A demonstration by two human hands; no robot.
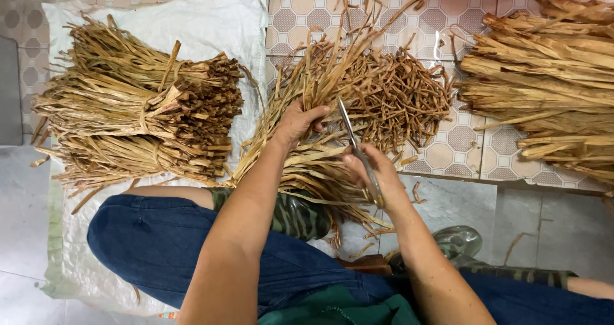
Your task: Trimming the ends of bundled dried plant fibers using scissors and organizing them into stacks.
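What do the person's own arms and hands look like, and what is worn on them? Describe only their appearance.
Both forearms are bare from above the elbow down: no sleeves show. The left hand and the right hand wear no gloves, and no rings, watch or bracelet can be seen on fingers or wrists. No markings show on either arm.

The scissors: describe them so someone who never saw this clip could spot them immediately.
Start at the white woven sheet on the tiled floor, then move right to the loose fan of dried strips gripped by the left hand. Just right of it, the right hand holds the scissors: the only thin grey metal thing among tan plant fibre.
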